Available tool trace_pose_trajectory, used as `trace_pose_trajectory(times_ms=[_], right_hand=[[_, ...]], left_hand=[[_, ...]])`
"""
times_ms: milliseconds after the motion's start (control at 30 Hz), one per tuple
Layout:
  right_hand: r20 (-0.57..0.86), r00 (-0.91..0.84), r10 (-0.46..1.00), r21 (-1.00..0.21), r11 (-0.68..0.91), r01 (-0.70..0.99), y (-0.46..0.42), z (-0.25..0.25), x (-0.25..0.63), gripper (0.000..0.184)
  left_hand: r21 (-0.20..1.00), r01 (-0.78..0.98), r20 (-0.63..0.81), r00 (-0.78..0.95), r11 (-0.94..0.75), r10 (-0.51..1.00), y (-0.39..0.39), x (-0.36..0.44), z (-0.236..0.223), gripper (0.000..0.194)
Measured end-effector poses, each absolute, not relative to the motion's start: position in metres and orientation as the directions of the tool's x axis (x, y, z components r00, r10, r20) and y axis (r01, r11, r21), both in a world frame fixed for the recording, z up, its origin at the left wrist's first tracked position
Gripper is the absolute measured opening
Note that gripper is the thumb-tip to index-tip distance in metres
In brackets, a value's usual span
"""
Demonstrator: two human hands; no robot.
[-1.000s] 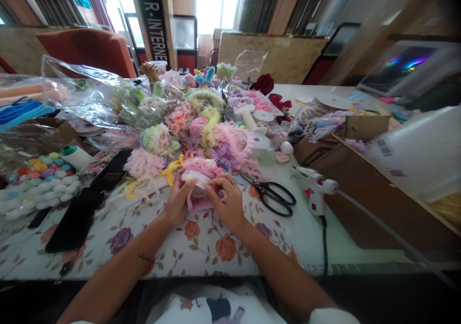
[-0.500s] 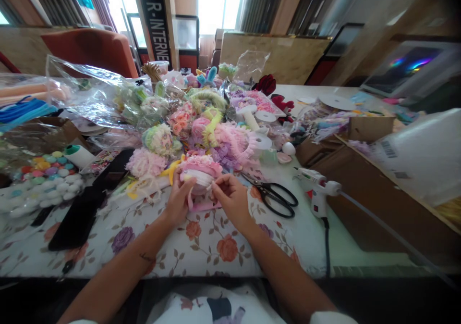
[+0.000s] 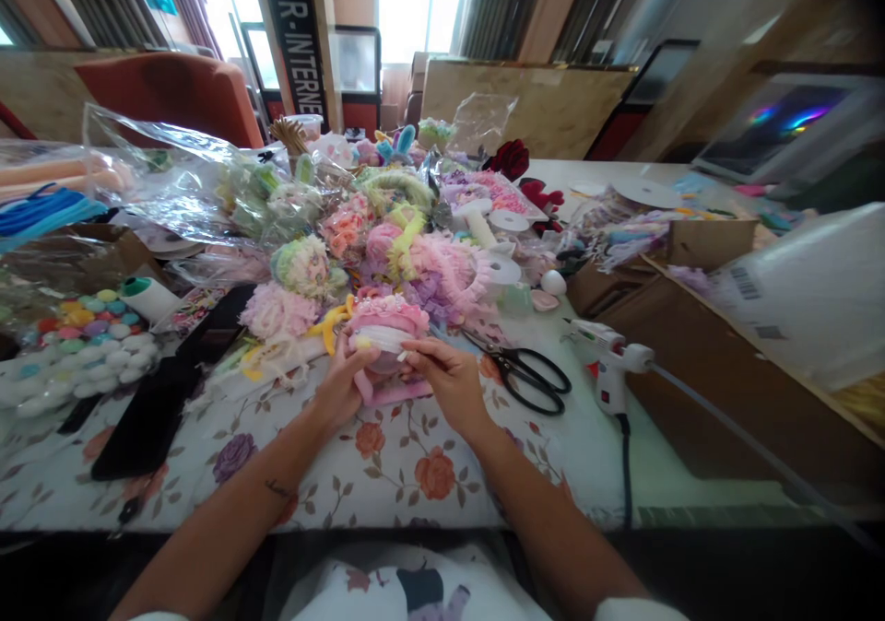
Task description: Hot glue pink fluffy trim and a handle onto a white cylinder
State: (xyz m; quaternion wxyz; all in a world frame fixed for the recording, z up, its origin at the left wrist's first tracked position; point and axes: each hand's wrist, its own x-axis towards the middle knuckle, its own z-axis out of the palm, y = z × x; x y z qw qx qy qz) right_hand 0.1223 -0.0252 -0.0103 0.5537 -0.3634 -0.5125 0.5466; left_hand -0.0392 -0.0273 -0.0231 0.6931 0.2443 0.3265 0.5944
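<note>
A round pink-and-white craft piece (image 3: 387, 331), frilled with pink trim on top and banded in white, is held just above the floral cloth. My left hand (image 3: 342, 380) grips its left side, thumb across the front. At its right front my right hand (image 3: 446, 377) pinches a thin white strip (image 3: 403, 356). Below the piece hangs a loop of pink ribbon (image 3: 397, 391). Black-handled scissors (image 3: 529, 377) lie to the right of my right hand. Behind the piece, fluffy pink yarn (image 3: 283, 308) and yellow fuzzy stems (image 3: 330, 328) touch the pile.
A white glue gun (image 3: 612, 368) with a cord stands at the right, by a cardboard box (image 3: 725, 391). Several pompoms (image 3: 103, 345) and a black phone-like slab (image 3: 142, 418) lie left. Wrapped flowers and trims (image 3: 359, 216) heap up at the back.
The craft piece has turned slightly, showing more of its white band. My right fingers have shifted a little left along the front with the white strip.
</note>
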Motion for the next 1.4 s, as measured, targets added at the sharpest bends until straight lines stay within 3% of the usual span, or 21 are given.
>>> trace_pose_trajectory(times_ms=[167, 333, 567, 833, 1233, 1400], right_hand=[[0.581, 0.017, 0.814, -0.809, 0.575, 0.119, -0.027, -0.011, 0.118, 0.008], [0.728, -0.004, 0.685, -0.654, 0.697, 0.293, -0.029, -0.013, 0.113, 0.008], [0.787, -0.07, 0.613, -0.537, 0.737, 0.412, -0.027, -0.019, 0.113, 0.008], [0.807, -0.148, 0.571, -0.465, 0.77, 0.437, -0.025, -0.023, 0.116, 0.01], [0.747, -0.223, 0.626, -0.519, 0.759, 0.393, -0.026, -0.022, 0.123, 0.013], [0.776, -0.223, 0.589, -0.473, 0.779, 0.411, -0.025, -0.023, 0.121, 0.013]], left_hand=[[0.796, -0.591, -0.12, 0.058, 0.131, 0.991, -0.03, -0.036, -0.019, 0.072], [0.816, -0.57, -0.099, 0.027, 0.097, 0.995, -0.033, -0.032, -0.014, 0.075], [0.838, -0.541, -0.085, 0.009, 0.077, 0.996, -0.035, -0.031, -0.013, 0.073], [0.856, -0.513, -0.072, 0.008, 0.066, 0.997, -0.036, -0.032, -0.02, 0.07], [0.845, -0.529, -0.094, 0.004, 0.082, 0.996, -0.036, -0.031, -0.017, 0.067], [0.852, -0.517, -0.089, 0.019, 0.086, 0.996, -0.038, -0.032, -0.017, 0.066]])
